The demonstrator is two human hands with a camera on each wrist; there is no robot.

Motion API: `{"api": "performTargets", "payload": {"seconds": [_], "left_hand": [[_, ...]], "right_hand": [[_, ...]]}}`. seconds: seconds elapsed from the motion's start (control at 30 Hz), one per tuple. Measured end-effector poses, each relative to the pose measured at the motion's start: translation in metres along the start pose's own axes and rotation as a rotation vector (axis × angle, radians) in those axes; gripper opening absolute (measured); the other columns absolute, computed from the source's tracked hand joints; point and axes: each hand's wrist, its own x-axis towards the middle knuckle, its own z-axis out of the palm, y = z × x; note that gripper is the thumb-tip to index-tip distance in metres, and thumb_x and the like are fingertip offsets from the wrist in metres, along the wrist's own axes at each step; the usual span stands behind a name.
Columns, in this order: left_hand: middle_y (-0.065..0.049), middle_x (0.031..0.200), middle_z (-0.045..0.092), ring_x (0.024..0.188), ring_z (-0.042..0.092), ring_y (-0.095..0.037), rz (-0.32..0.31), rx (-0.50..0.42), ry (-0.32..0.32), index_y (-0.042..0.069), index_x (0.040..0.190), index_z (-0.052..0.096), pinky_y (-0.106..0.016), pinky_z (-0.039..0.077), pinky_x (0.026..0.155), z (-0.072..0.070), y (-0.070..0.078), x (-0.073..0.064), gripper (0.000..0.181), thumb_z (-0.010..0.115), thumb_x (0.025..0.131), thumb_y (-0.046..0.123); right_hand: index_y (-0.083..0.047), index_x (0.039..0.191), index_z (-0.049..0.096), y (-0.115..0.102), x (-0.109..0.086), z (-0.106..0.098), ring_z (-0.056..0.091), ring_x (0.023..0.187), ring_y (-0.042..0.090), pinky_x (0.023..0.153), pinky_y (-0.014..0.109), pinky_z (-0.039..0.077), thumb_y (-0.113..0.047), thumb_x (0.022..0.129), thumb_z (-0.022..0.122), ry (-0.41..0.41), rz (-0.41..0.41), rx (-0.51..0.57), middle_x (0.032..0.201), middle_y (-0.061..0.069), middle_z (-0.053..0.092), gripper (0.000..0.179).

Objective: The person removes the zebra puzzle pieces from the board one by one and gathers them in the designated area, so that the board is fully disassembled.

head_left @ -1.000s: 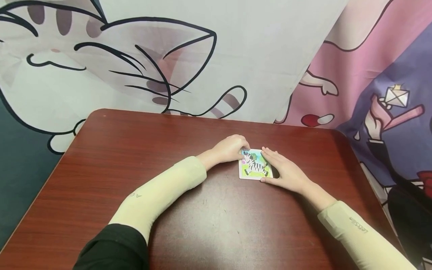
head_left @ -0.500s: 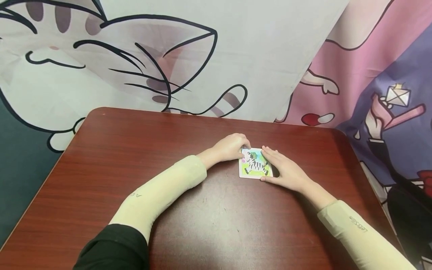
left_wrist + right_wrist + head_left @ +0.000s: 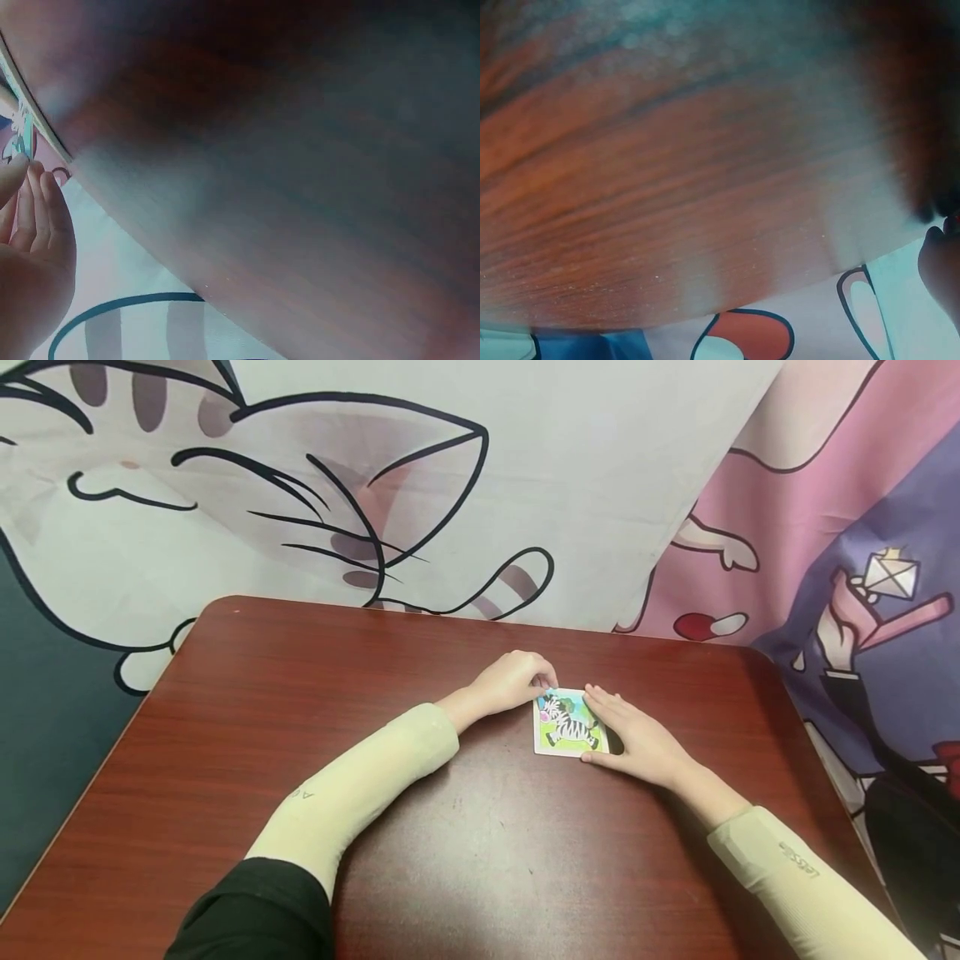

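A small square zebra picture (image 3: 570,735) with a white border lies flat on the brown table (image 3: 450,860). At its upper left corner, the thumb and index finger of my left hand (image 3: 510,682) come together and pinch the edge. The left wrist view shows that hand (image 3: 37,247) at the left margin, with a thin turquoise strip at the fingertips. My right hand (image 3: 637,739) lies along the picture's right side, fingers extended near the upper edge and thumb at the lower edge. Only a dark bit of this hand (image 3: 941,266) appears in the right wrist view.
Behind the table's far edge hangs a white cloth (image 3: 600,485) printed with a cartoon cat. To the right is a pink and purple printed cloth (image 3: 795,552). Both forearms wear pale sleeves (image 3: 360,777).
The left hand has shifted slightly up and away, uncovering more of the picture's left edge. The zebra's head looked paler half a second ago and is now clearer. The right hand keeps its place.
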Motion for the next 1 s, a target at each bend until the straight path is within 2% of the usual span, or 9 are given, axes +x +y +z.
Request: {"api": "performTargets", "payload": {"seconds": [0.27, 0.47, 0.77, 1.0], "left_hand": [[-0.002, 0.105, 0.081, 0.096, 0.073, -0.014, -0.004, -0.078, 0.019, 0.010, 0.106, 0.081, -0.024, 0.058, 0.090, -0.009, -0.006, -0.003, 0.012, 0.071, 0.100, 0.007], [-0.003, 0.104, 0.081, 0.095, 0.073, -0.016, 0.003, -0.106, 0.032, 0.010, 0.105, 0.081, -0.025, 0.059, 0.089, -0.022, -0.013, -0.012, 0.011, 0.073, 0.099, 0.007], [-0.007, 0.101, 0.082, 0.092, 0.075, -0.020, 0.006, -0.126, 0.041, 0.006, 0.102, 0.082, -0.028, 0.062, 0.089, -0.050, -0.036, -0.041, 0.009, 0.075, 0.096, 0.003], [-0.009, 0.098, 0.082, 0.090, 0.075, -0.022, -0.036, -0.142, 0.035, 0.004, 0.100, 0.082, -0.033, 0.063, 0.087, -0.072, -0.059, -0.067, 0.009, 0.076, 0.094, 0.000]], "right_hand": [[-0.007, 0.165, 0.034, -0.001, -0.001, 0.000, 0.030, 0.162, 0.033, 0.132, 0.052, 0.026, -0.049, 0.089, 0.083, -0.007, 0.005, 0.002, 0.174, 0.013, 0.031, 0.100], [-0.007, 0.166, 0.034, -0.001, -0.001, 0.000, 0.030, 0.162, 0.032, 0.132, 0.052, 0.026, -0.050, 0.089, 0.083, -0.012, 0.011, 0.005, 0.175, 0.012, 0.031, 0.100], [-0.005, 0.165, 0.036, -0.002, -0.001, 0.000, 0.031, 0.161, 0.034, 0.132, 0.051, 0.025, -0.048, 0.087, 0.085, -0.003, 0.007, -0.009, 0.174, 0.013, 0.032, 0.101], [-0.004, 0.164, 0.036, -0.003, 0.000, -0.001, 0.032, 0.161, 0.034, 0.132, 0.052, 0.025, -0.047, 0.087, 0.085, -0.005, 0.005, -0.011, 0.173, 0.013, 0.033, 0.102]]}}
